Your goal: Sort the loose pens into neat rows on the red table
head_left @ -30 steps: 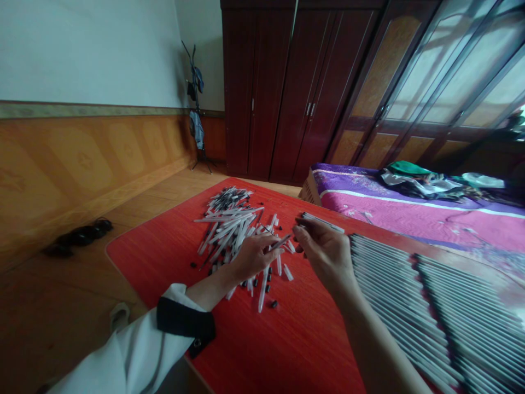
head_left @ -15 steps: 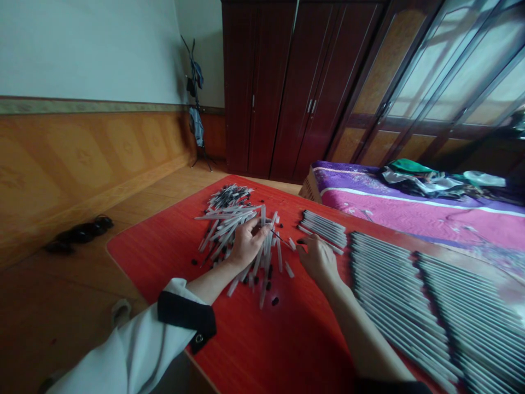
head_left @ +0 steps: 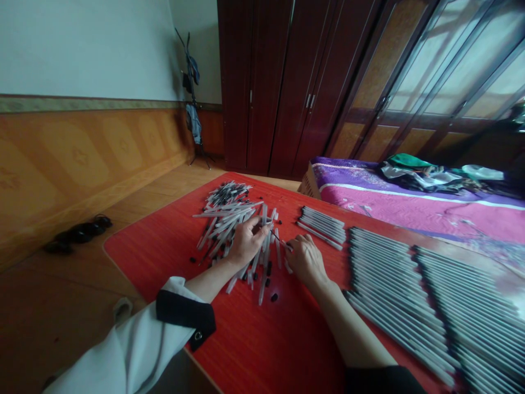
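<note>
Nearly together above the red tabletop [head_left: 135, 262], left hand [head_left: 246, 246] resting on a loose heap of white pen barrels and black caps [head_left: 223, 219], right hand [head_left: 305, 261] just beside it, a thin dark refill [head_left: 281, 239] between them, any grip too small to tell. Further right, a small bundle of pens [head_left: 322, 225] and long rows of pens [head_left: 394, 290], parallel and evenly aligned, seemingly set apart from the jumble to stay in order.

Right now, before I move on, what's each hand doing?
Left hand: half closed over the loose pen pile; cannot tell if it holds anything.
Right hand: curled, fingertips by a thin dark pen refill; grip unclear.
</note>
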Demonstrator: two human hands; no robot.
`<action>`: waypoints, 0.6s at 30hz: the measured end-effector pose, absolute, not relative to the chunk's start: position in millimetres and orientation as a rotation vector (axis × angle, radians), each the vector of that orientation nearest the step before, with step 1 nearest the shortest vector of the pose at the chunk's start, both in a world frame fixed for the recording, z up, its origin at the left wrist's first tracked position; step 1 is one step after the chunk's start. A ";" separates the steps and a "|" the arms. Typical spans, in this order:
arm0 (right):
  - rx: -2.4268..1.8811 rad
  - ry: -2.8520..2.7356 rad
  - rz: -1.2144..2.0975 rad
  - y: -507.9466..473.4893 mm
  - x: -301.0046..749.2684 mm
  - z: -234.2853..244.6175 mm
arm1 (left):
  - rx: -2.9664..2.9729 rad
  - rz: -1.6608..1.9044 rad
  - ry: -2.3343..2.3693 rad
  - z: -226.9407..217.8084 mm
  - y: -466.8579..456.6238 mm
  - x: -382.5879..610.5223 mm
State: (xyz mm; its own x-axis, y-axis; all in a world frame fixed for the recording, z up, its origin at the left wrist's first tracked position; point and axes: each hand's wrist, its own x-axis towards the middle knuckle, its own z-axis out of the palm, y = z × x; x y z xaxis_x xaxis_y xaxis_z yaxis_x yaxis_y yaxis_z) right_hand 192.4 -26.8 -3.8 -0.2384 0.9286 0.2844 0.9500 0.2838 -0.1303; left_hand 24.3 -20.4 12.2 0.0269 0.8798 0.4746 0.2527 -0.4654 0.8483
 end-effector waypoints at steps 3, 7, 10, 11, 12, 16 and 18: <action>-1.824 -2.229 -0.016 -26.3 191.9 -2.6 | 1.755 1.460 1.155 13.1 -21.0 24.5; -1.926 -2.188 0.089 -25.1 191.0 -3.1 | 1.762 1.451 1.156 15.8 -22.6 25.2; -1.958 -2.165 0.157 -26.4 187.9 -2.4 | 1.770 1.442 1.155 15.3 -22.4 25.7; -1.963 -2.152 0.188 -26.9 187.0 -1.5 | 1.776 1.439 1.151 14.4 -21.9 25.7; -1.958 -2.137 0.224 -27.1 186.6 -0.3 | 1.785 1.432 1.145 13.1 -21.2 25.7; -1.849 -2.024 0.510 -24.5 191.7 7.9 | 1.814 1.410 1.134 9.0 -19.4 25.4; -1.736 -1.893 0.785 -22.0 197.6 12.8 | 1.819 1.403 1.134 9.6 -19.9 25.5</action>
